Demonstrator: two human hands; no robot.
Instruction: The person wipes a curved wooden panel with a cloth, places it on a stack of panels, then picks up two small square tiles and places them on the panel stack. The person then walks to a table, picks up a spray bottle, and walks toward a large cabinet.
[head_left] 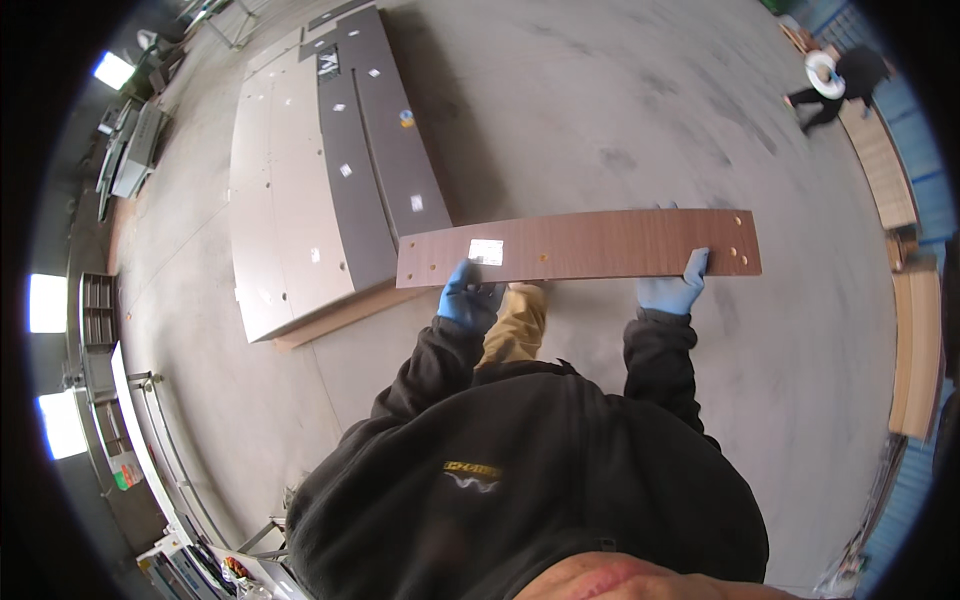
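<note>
Held out level before me is a long, narrow brown wood-grain panel [610, 243], with several drilled holes near its ends and a white label [486, 252] on its left part. My left hand [470, 300], in a blue glove, grips the lower edge near the label, thumb on the face. My right hand [674, 288], gloved too, clasps the lower edge toward the right end; its thumb lies on the face and fingertips peek over the top edge. The rest of the fingers are hidden behind the panel.
Ahead to the left lies a large stack of beige and dark grey panels [285, 190] bearing small labels. Another person [835, 85] is at the far right, beside stacked boards [915, 350]. Shelving [98, 310] and a long rail-like frame [150, 440] stand along the left.
</note>
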